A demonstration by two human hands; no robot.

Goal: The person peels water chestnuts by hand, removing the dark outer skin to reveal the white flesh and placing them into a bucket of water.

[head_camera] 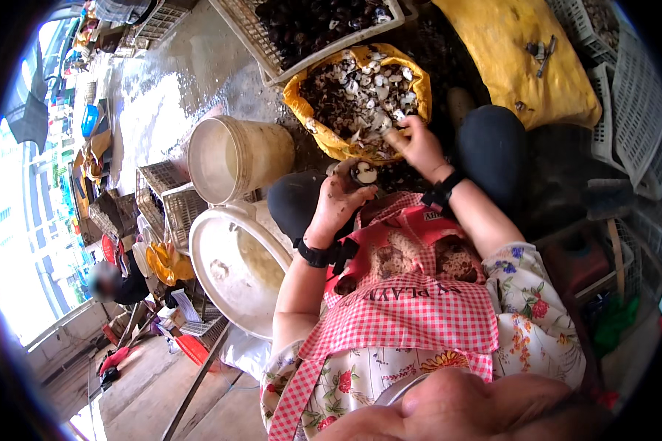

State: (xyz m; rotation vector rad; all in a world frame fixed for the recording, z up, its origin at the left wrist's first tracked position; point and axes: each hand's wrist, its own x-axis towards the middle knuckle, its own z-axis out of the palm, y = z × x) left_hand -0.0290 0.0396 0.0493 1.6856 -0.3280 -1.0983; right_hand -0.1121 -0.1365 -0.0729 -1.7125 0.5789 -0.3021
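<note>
My left hand [339, 198] grips a small round dark-shelled piece [366, 173] with a pale face, apparently a shellfish, near the bag's lower left edge. My right hand [419, 144] is over the near right rim of a yellow woven bag [295, 99], its fingertips blurred; whether they hold anything is unclear. Pale and brown shell-like scraps [378, 91] fill the open bag. Beyond it, a plastic crate [331, 52] holds many dark, rounded shellfish-like pieces [309, 25].
A bucket [212, 160] and a large pale tub [243, 275] stand at left. A full yellow sack [540, 60] lies at upper right with a small tool [546, 56] on it, beside stacked crates [640, 105]. Another person [127, 284] is at far left.
</note>
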